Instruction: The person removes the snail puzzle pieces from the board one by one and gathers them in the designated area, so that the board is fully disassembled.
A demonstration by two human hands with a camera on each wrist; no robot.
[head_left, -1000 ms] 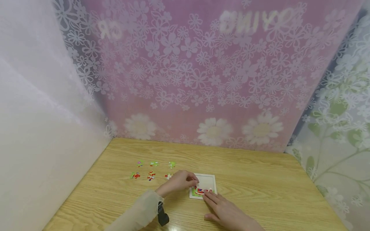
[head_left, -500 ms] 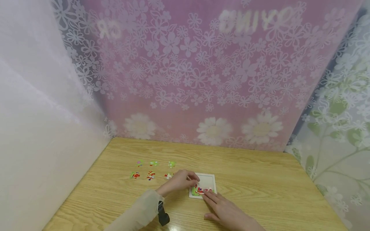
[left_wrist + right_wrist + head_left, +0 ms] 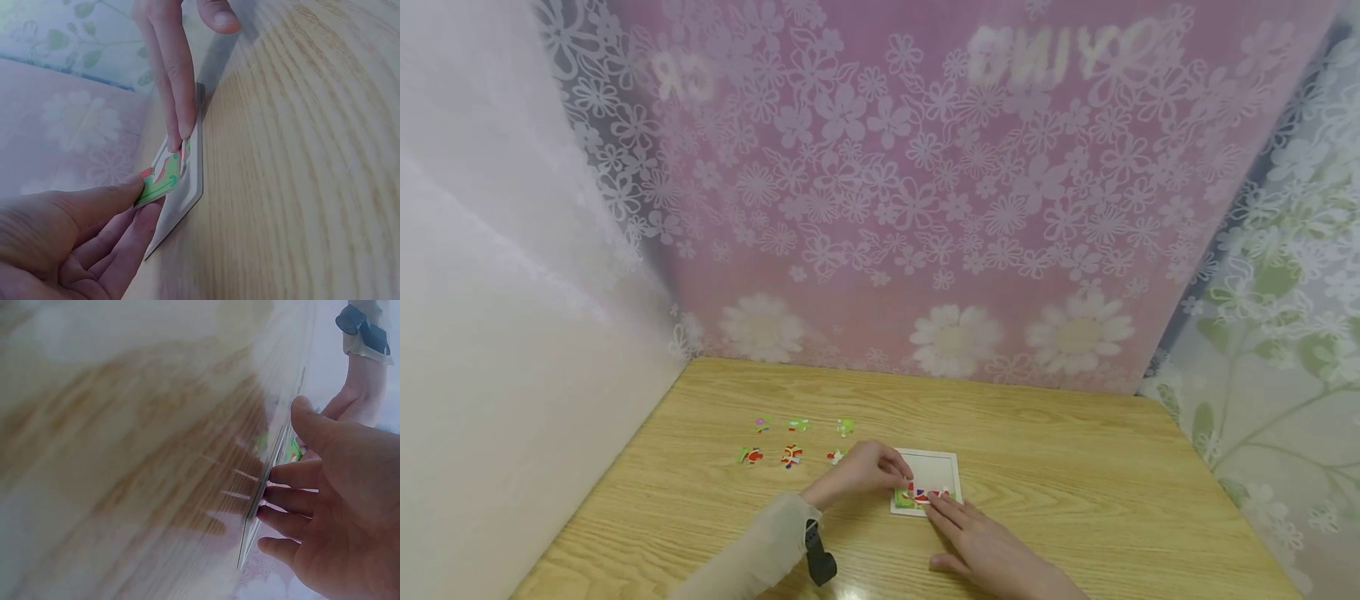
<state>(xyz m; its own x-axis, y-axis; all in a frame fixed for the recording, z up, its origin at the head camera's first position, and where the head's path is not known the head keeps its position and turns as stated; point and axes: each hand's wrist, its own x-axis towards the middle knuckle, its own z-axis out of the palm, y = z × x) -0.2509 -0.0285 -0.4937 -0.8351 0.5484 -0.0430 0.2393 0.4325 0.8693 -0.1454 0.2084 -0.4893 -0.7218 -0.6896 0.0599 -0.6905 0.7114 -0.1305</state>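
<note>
My left hand (image 3: 867, 468) pinches a green, red and white jigsaw piece (image 3: 161, 186) between thumb and fingers. In the left wrist view the piece is tilted over the left part of a white-rimmed puzzle tray (image 3: 936, 463). My right hand (image 3: 981, 542) lies over the tray's near right side. Its straight fingertips rest on red, white and green pieces (image 3: 921, 497) along the tray's near edge, partly covering them. In the right wrist view, the right hand's fingers (image 3: 294, 501) are extended against the tray and the held piece is mostly hidden.
Several loose jigsaw pieces lie in two rows left of the tray, among them a red and green one (image 3: 751, 456) and a red and yellow one (image 3: 792, 455). A wooden table (image 3: 1060, 467) meets a flowered pink backdrop (image 3: 880, 250) behind.
My left hand has shifted slightly left and toward the tray's near left corner with the piece. The right hand stays in place on the tray.
</note>
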